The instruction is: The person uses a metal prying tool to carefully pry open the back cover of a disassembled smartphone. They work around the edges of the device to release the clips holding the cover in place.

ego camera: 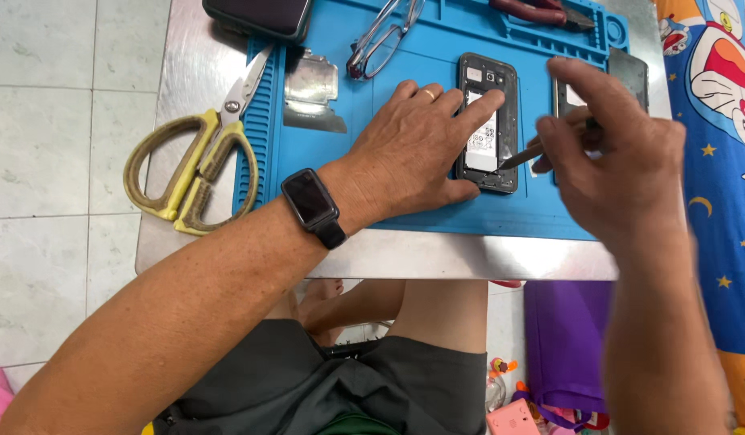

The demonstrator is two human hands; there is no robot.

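A: Head view, looking down. Largest item: a metal table (187, 89) carrying a blue work mat (405, 201). Agree?

B: Agreed. The mat covers most of the tabletop; bare metal shows at the left and along the near edge.

A: Next in size, the hands. The left hand (409, 153) lies flat, palm down, on the mat, fingers spread narrowly, with the index fingertip pressing on the opened phone (489, 121). A black watch (312, 205) sits on that wrist and a ring on one finger.

B: The right hand (622, 161) is closed around a thin metal-tipped tool (521, 155); the tip touches the phone's right edge, near its lower half.

A: Phone position?

B: Lying face down on the mat, right of centre, back cover off, a white-labelled battery showing in the middle. Long axis runs away from the person.

A: Then the yellow-handled scissors (195, 161), on bare metal at the left, blades reaching onto the mat's left rim.

B: A dark device (260, 16) lies at the far left corner, partly out of frame. A shiny metal plate (312, 93) lies on the mat left of the left hand.

A: Eyeglasses (380, 36) lie folded at the far edge of the mat, well apart from the phone.

B: Red-handled pliers (538, 10) lie at the top edge, cut off by the frame.
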